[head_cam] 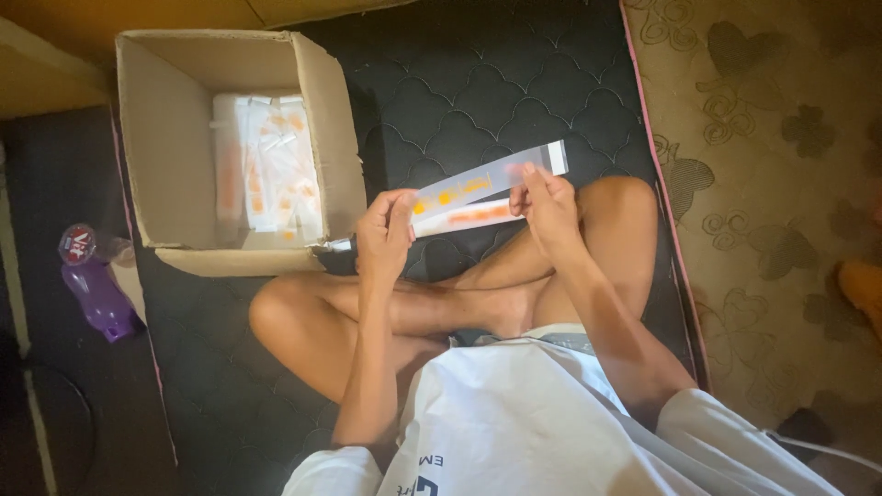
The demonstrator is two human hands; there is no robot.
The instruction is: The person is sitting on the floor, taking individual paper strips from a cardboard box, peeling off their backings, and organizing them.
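Observation:
I sit cross-legged on a dark quilted mattress. Both hands hold a long clear plastic sleeve with orange print, raised above my knees. My left hand pinches its near left end. My right hand grips it toward the right end. A second, similar strip with orange marks lies just under the first, between my hands; I cannot tell which hand carries it.
An open cardboard box at the left holds a stack of similar white and orange packets. A purple water bottle lies on the floor left of the mattress. A patterned beige carpet lies to the right.

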